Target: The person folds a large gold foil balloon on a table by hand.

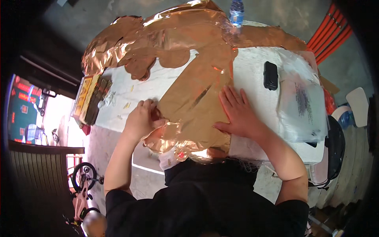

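- Copper-coloured foil sheet (187, 87): glossy, creased, crumpled at near end.
- Left hand (139, 121): curled at its edge; cannot tell whether grasping.
- Right hand (238, 110): released, spread flat on it.

The foil (189, 83) is coppery, the table (154, 87) white, the one o'clock bottle (237, 17) blue-labelled, the two o'clock case (270, 76) black.

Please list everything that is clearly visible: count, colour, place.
Foil: count unclear, copper, across table.
Table: one, white, centre.
Bottle: one, clear with blue label, table's far edge.
Oblong case: one, black, table's right.
Plastic packaging: count unclear, translucent, table's right.
Stacked packages: count unclear, yellow-brown, table's left.
Bicycle: one, pink, lower left.
Bars: several, red, upper right.
Shirt: one, black, bottom centre.
Left hand: one, bare, foil's left edge.
Right hand: one, bare, foil's right edge.
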`<state>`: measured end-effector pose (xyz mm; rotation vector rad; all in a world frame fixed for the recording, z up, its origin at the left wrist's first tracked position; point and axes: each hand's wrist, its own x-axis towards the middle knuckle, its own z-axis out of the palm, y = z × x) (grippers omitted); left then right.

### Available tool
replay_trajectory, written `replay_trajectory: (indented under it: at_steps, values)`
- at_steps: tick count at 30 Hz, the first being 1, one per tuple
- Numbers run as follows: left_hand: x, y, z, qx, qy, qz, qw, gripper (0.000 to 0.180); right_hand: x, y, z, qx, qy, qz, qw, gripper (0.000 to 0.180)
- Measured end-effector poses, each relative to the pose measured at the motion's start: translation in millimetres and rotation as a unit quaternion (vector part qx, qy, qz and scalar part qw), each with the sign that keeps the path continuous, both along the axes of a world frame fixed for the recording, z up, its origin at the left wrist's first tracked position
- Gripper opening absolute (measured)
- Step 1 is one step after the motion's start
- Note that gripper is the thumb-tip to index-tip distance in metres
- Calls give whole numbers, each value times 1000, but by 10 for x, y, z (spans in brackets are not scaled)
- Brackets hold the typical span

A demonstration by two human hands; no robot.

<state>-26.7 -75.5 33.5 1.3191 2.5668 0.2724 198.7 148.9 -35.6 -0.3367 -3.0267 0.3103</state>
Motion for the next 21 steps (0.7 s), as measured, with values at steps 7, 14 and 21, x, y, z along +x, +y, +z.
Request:
replay_trajectory:
  at_steps: [7,14,21]
  values:
    - [57,-318,-89,34,-232,93,968,41,-10,-5,-12,4,-16,-9,1000,99]
    - [274,-325,133,162,-326,84,928,31,-5,3,10,16,-27,-12,999,99]
    - [362,-154,253,253,275,-45,927,39,-9,2,12,12,-22,-12,1000,99]
